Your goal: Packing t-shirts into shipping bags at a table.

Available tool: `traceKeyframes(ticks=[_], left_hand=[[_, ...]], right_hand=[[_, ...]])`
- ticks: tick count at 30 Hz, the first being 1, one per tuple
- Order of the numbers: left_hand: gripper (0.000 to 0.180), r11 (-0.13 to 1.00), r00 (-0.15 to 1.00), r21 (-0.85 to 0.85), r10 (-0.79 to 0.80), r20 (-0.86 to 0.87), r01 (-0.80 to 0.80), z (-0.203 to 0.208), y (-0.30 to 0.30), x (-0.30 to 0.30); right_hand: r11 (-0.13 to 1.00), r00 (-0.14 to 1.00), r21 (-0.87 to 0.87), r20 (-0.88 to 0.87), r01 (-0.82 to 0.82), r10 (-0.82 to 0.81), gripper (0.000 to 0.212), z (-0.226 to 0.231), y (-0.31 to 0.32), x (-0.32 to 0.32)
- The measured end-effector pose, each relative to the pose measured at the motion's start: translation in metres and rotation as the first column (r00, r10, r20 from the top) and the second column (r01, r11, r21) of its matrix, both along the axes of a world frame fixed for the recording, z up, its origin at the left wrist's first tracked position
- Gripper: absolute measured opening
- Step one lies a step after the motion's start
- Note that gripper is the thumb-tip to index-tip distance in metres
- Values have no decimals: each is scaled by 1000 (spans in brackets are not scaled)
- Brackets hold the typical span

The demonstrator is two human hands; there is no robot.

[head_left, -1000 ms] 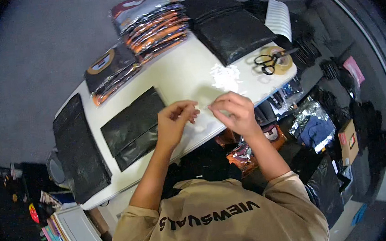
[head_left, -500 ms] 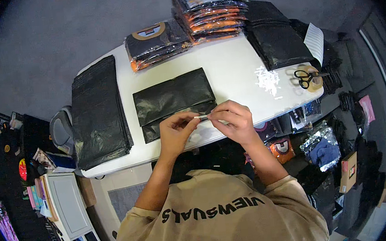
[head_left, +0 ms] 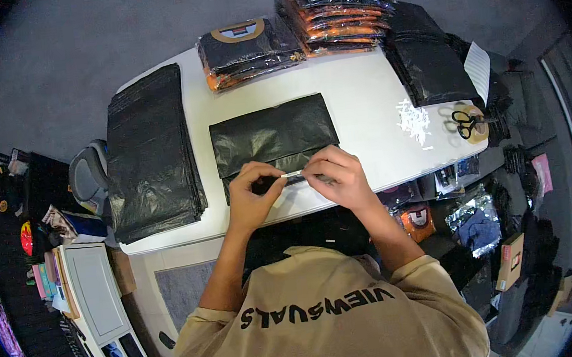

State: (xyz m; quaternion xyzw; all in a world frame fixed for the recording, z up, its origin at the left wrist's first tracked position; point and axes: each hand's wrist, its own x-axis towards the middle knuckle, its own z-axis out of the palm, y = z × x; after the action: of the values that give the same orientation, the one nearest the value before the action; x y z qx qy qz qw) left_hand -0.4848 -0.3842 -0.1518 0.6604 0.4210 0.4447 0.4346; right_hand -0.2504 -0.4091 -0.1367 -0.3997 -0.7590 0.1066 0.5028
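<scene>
Between my two hands is a small, narrow white strip [head_left: 292,174], pinched at either end by fingertips. My left hand [head_left: 252,194] has thumb and fingers closed on its left end, and my right hand [head_left: 338,179] grips the other end. Both are over the near edge of a folded black plastic bag [head_left: 273,130], which lies flat on the white table [head_left: 360,89]. Its lower flap is partly covered by my hands. Further right, a loose pile of similar small white strips [head_left: 414,121] is spread on the table.
Flat black bags [head_left: 150,157] are stacked on the left. Clear-wrapped folded garments [head_left: 250,51] and a taller wrapped stack [head_left: 339,18] stand at the back. More black bags [head_left: 434,68], scissors [head_left: 463,123] and a tape roll [head_left: 480,132] are at right.
The whole view has shifted slightly. My hands have moved a little left relative to the folded bag, with the white strip still pinched between them and more of it showing.
</scene>
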Motion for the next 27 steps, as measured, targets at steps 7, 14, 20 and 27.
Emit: traceKeyframes(ticks=[7,14,20,27], left_hand=[[15,964,938,254,155,-309,-76,4,29,-3],[14,956,906,283,183,-381,-74,-2,38,3],[15,956,896,281,191,-402,-77,-6,39,2],[17,960,894,273,179,-411,-67,-6,40,2]], right_hand=[[992,997,-95,9,80,-79,20,-5,15,6],[969,986,-209,132,128,-102,19,-16,24,7],[970,976,-201,195,135,-96,23,-15,35,0],[959,969,-236,225,156,-103,22,-18,40,-4]])
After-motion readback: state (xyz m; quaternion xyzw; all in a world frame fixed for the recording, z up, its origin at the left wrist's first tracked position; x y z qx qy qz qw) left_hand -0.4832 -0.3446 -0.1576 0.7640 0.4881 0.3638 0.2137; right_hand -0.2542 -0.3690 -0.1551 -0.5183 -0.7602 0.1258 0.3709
